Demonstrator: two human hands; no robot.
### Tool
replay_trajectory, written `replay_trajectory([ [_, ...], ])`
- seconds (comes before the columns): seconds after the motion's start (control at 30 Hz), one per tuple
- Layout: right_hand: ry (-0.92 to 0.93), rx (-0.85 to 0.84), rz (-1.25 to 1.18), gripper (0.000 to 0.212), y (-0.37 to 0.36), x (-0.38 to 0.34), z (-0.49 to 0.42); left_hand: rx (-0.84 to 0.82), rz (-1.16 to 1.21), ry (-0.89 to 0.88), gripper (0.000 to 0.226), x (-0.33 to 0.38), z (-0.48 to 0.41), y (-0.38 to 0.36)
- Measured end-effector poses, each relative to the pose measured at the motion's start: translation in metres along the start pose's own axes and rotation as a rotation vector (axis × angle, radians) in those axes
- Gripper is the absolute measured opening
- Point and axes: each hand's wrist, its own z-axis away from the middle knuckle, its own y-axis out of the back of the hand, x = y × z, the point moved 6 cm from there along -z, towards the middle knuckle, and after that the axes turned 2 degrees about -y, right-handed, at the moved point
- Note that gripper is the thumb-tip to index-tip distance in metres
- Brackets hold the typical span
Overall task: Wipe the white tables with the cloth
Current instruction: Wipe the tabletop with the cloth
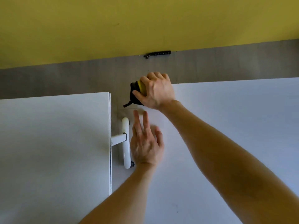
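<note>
**Cloth at the far corner, progress hard to read**

Grasping a bunched yellow-and-black cloth (137, 91) in the right hand (157, 90), fingers curled over the top, thumb pinching the near side. Held at the far left corner of the larger white table on the right (226, 126), partly out past the edge and over the gap, with a dark tail of fabric hanging down. Holding the left hand (145, 143) spread and slack, fingers straight, grasping nothing, at that same table's left edge; touching the top or just above it, cannot tell.

Probably mid-task, working the corner of the right-hand table. Cannot tell how much has been wiped: no streaks, damp patches or dirt to be seen on either top. Likely left to do, judging only from where the cloth is: the smaller white table on the left (53, 143), and perhaps more of the right one.

Smooth matt white tops, set near each other with a narrow gap between. Down in that gap, a white metal table foot with a small dark castor (126, 143). Beyond the tables, grey wood-look floor (64, 78), then a flat yellow wall (145, 21), with a short black perforated strip (159, 53) lying at its base.
</note>
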Motion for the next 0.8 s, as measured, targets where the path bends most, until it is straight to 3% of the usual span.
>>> replay_trajectory([
  [0.07, 0.031, 0.014, -0.041, 0.051, -0.001, -0.002, 0.001, 0.017, -0.056, -0.028, 0.068, 0.001, 0.0, 0.0],
  [0.13, 0.005, 0.08, -0.053, 0.047, 0.012, 0.042, 0.022, 0.035, -0.067, -0.068, 0.064, 0.003, 0.001, 0.001],
  [0.3, -0.31, 0.186, 0.087, 0.045, 0.062, 0.194, 0.091, 0.121, -0.088, -0.306, 0.053, 0.012, 0.003, 0.001],
  [0.4, -0.359, 0.173, 0.107, 0.042, 0.056, 0.168, 0.082, 0.107, -0.093, -0.374, 0.052, 0.014, 0.005, -0.001],
  [0.53, -0.086, 0.087, 0.021, 0.041, 0.013, 0.052, 0.024, 0.09, -0.088, -0.359, 0.052, 0.012, 0.002, -0.002],
  [0.63, 0.017, 0.05, -0.047, 0.044, -0.004, -0.004, -0.003, 0.078, -0.132, -0.327, 0.055, 0.01, 0.001, -0.001],
  [0.7, 0.078, 0.04, -0.07, 0.049, -0.002, 0.002, -0.001, 0.093, -0.142, -0.323, 0.058, 0.013, 0.0, 0.002],
  [0.8, 0.041, 0.048, -0.038, 0.049, 0.017, 0.075, 0.03, 0.115, -0.097, -0.342, 0.058, 0.017, 0.0, 0.007],
])
